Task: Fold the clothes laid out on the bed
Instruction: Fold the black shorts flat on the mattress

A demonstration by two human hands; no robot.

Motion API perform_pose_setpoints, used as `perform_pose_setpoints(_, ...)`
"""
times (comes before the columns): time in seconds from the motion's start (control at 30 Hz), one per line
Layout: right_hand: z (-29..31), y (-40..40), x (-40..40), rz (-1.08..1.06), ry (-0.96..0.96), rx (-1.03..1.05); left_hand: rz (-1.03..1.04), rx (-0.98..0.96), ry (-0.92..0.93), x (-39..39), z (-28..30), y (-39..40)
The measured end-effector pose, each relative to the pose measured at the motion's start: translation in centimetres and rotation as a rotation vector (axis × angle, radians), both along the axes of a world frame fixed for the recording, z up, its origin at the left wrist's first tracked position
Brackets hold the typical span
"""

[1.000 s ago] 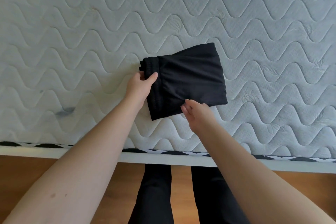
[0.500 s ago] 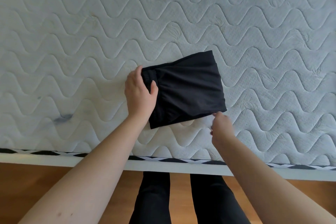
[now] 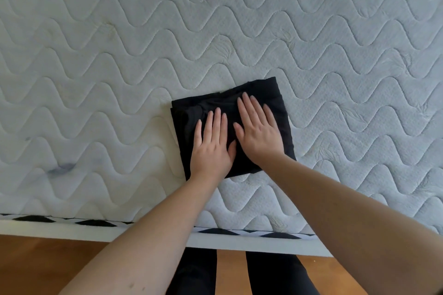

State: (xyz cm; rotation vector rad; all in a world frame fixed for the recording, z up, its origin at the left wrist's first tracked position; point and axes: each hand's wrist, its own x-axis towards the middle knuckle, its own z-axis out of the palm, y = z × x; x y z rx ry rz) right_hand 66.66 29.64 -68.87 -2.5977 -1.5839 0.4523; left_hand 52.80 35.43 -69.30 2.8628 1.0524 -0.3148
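Hands, left (image 3: 211,148) and right (image 3: 257,133), press flat-fingered on folded, seemingly matte black garment (image 3: 282,115) atop wavy-quilted mattress (image 3: 119,55).

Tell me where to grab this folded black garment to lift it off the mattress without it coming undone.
Probably by its two side edges, one hand from each side, fingers slid under and thumbs on top. The garment lies flat on the mattress as a compact, layered rectangle; layer edges show along its left side, so clamping them should keep the fold. Both hands, left and right, now press flat on top.
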Motion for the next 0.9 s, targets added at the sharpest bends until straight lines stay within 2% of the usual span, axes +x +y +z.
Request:
perform_pose_setpoints(0.13,-1.0,-1.2,2.5,0.051,-0.054,-0.082,-0.001,-0.020,-0.021,0.1,-0.3,0.2)
perform_pose_setpoints(0.3,0.6,-2.9,4.2,-0.083,-0.035,-0.157,-0.038,-0.098,-0.038,-0.2,1.3,1.7)
perform_pose_setpoints(0.33,0.9,-3.4,4.6,-0.123,-0.026,-0.174,-0.046,-0.123,-0.089,-0.4,1.7,2.2)
perform_pose_setpoints(0.4,1.8,-3.7,4.9,-0.188,-0.025,-0.163,-0.072,-0.130,-0.319,-0.7,2.6,3.5)
perform_pose_setpoints(0.47,2.7,-2.7,4.5,-0.208,-0.022,-0.079,-0.079,-0.034,-0.511,-0.2,3.7,4.6)
perform_pose_setpoints(0.5,2.8,-1.8,4.1,-0.189,-0.013,-0.024,-0.057,0.021,-0.525,0.4,4.0,5.0)
perform_pose_setpoints(0.6,2.3,1.6,2.1,-0.039,0.012,0.083,0.078,0.129,-0.348,1.5,3.0,6.0)
perform_pose_setpoints(0.73,-0.4,3.7,1.8,0.070,0.017,-0.010,0.198,0.069,-0.149,0.3,-0.2,7.1)
perform_pose_setpoints(0.83,-1.3,2.9,4.0,0.043,-0.009,-0.060,0.195,0.039,-0.122,0.3,-1.0,7.4)
perform_pose_setpoints(0.9,-1.0,1.8,5.6,-0.057,0.003,-0.085,0.202,0.012,-0.102,0.2,-0.9,7.5)
